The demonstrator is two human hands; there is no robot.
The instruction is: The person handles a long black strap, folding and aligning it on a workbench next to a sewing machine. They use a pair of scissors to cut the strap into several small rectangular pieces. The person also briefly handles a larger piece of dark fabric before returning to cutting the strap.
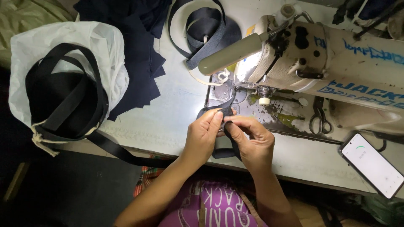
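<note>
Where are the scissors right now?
In the head view, the dark metal scissors lie on the sewing machine bed, right of the needle area and both hands, above-left of the white-screened phone.

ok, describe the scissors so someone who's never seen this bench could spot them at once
Start at the big off-white sewing machine on the right of the table. On its metal bed, below the machine arm, right of the lit needle area, lie small dark scissors, loops toward the person. The white-screened phone lies nearer the table edge; only the scissors have two finger loops.
</note>
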